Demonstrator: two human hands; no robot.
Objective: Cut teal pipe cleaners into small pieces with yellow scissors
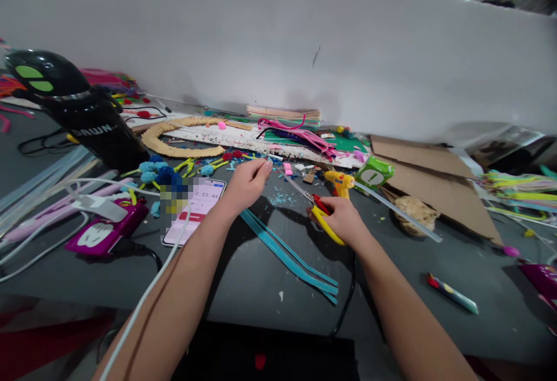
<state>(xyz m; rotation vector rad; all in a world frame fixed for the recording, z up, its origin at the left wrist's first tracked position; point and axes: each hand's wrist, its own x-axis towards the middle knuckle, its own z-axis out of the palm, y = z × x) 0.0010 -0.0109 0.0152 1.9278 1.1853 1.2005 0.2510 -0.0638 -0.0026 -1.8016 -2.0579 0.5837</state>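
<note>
My left hand [250, 184] is closed, thumb and fingertips pinched together above the desk; whatever is between them is too small to make out. In my right hand [343, 221] are scissors [322, 218] with yellow and red handles, their thin blades pointing up and left towards my left fingertips. Below and between the hands lie long blue pipe cleaners [282, 247]. Small blue clippings [285, 196] are scattered just beyond them. A yellow glue gun [340, 180] with a clear glue stick [400, 213] in its back stands behind my right hand.
A phone [211, 195] showing a timer lies by my left forearm, with a white cable crossing the arm. Black bottle [96, 120], purple box [107, 230], cardboard [439, 189], green packet [375, 172], pen [452, 294] and a tan ring [174, 146] lie or stand around.
</note>
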